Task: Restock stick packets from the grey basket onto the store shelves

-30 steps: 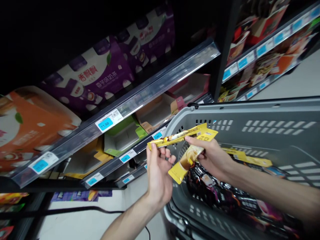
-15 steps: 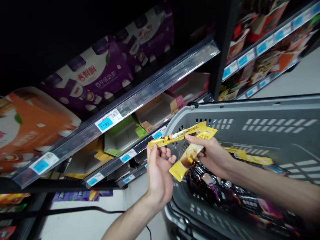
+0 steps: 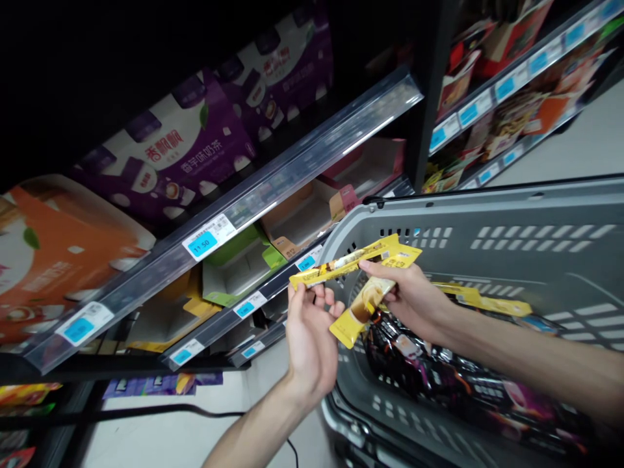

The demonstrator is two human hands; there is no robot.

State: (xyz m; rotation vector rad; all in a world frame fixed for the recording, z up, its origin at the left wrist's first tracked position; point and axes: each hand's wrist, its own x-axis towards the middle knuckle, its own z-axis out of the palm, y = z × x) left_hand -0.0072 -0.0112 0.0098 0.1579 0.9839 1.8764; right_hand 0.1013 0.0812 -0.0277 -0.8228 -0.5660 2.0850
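My left hand point(image 3: 312, 338) pinches the near end of a slim yellow drink-mix sachet point(image 3: 345, 262) between thumb and fingers. My right hand point(image 3: 414, 296) grips the other end of that sachet, its thumb on top. Lower in the same hand, a second yellow sachet point(image 3: 361, 311) with a cup picture hangs down at a slant. Both hands are over the left end of a grey plastic basket point(image 3: 526, 227). Inside lie several shiny black packets point(image 3: 439, 377) and a few yellow sachets point(image 3: 480, 300), partly hidden by my right forearm.
On the left, a dark shelf holds purple boxes point(image 3: 170, 149) and an orange box point(image 3: 63, 253). Below its clear price rail point(image 3: 273, 175) stand open display cartons, one green point(image 3: 238, 270). More shelves with packets point(image 3: 517, 123) are at the upper right. A black cable point(image 3: 170, 409) crosses the lower left.
The view has shifted slightly. Both hands keep nearly the same position and hold on the sachets.
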